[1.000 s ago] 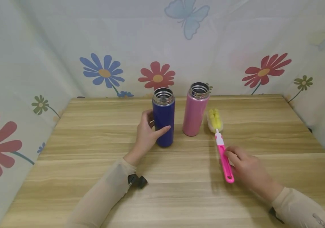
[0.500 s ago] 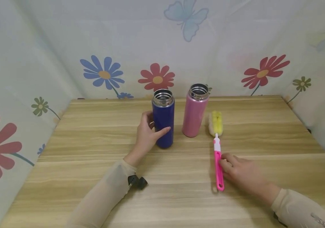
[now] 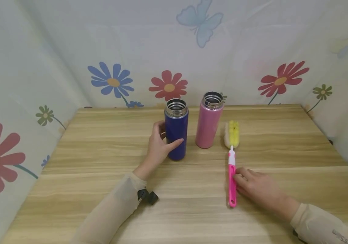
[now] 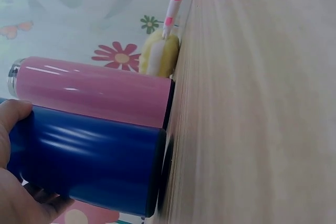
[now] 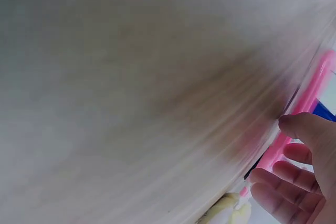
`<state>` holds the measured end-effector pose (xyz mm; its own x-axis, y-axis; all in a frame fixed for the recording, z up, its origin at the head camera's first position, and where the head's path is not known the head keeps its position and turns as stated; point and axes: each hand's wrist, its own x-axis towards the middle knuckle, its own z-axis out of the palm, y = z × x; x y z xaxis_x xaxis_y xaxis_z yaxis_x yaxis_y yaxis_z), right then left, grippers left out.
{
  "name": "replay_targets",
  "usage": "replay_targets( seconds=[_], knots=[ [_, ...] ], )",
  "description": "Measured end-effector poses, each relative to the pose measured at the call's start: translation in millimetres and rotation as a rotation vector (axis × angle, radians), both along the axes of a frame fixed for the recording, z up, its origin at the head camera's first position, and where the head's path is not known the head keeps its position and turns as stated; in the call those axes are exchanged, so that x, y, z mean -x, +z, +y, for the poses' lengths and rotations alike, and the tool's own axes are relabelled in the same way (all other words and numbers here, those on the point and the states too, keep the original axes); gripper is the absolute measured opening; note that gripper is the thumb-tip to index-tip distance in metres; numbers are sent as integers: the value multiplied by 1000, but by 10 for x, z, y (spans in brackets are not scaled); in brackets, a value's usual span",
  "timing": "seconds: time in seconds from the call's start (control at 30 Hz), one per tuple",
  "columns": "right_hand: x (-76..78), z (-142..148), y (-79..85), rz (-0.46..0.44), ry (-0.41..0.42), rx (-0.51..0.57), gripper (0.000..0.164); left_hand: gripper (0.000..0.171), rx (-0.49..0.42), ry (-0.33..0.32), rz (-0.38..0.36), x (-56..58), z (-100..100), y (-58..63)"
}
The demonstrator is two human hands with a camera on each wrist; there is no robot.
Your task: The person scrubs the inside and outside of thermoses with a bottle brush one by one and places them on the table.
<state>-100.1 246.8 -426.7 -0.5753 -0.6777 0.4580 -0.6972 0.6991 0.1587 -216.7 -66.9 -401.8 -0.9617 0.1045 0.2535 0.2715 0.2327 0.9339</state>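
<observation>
A dark blue thermos [image 3: 177, 135] with a bare steel neck stands upright without a lid. My left hand [image 3: 159, 144] grips it from the left, thumb across the front and the other fingers round the back. To its right is a pink thermos [image 3: 208, 125], also lidless and upright. Further right lies a bottle brush [image 3: 232, 183] with a yellow and white sponge head [image 3: 233, 135] pointing away from me. My right hand [image 3: 257, 186] pinches the pink handle from the right side; in the right wrist view the thumb [image 5: 294, 125] touches it while the other fingers are spread loosely.
Both thermoses and the brush are on a wood-grain table [image 3: 100, 145]. A white cloth backdrop [image 3: 137, 40] printed with flowers and a butterfly closes in the back and both sides.
The brush has swung from a slant to nearly straight, its handle end moving left and down towards the table with my right hand. My left hand and both thermoses have stayed put.
</observation>
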Motion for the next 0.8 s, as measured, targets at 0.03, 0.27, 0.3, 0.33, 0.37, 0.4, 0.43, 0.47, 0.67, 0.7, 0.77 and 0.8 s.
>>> replay_targets(
  seconds=[0.03,0.27,0.3,0.33,0.37,0.4,0.43,0.47,0.67,0.7,0.77,0.8],
  knots=[
    [2,0,-6,-3,0,-1,53,78,5,3,4,3,-2,-6],
    [28,11,-36,16,1,18,52,79,35,12,8,19,-17,-21],
    [33,15,-39,17,3,27,52,79,40,12,7,21,-20,-22],
    [36,20,-41,18,2,37,52,79,42,11,4,22,-21,-24],
    [39,25,-43,14,3,47,52,80,44,9,1,23,-22,-25],
    [42,29,-43,11,-1,56,53,80,49,8,0,24,-24,-30],
    [44,33,-42,7,-7,61,53,81,54,7,-2,24,-26,-32],
    [47,37,-38,2,-11,65,54,81,59,3,-4,28,-28,-38],
    [45,60,17,-40,-38,64,37,82,84,-5,-23,5,-21,-62],
    [46,62,25,-48,-41,63,32,82,83,-5,-26,-1,-21,-63],
    [49,63,33,-58,-48,60,27,82,81,-3,-28,-9,-21,-69],
    [51,62,35,-61,-51,61,26,82,80,0,-28,-10,-21,-75]
  ],
)
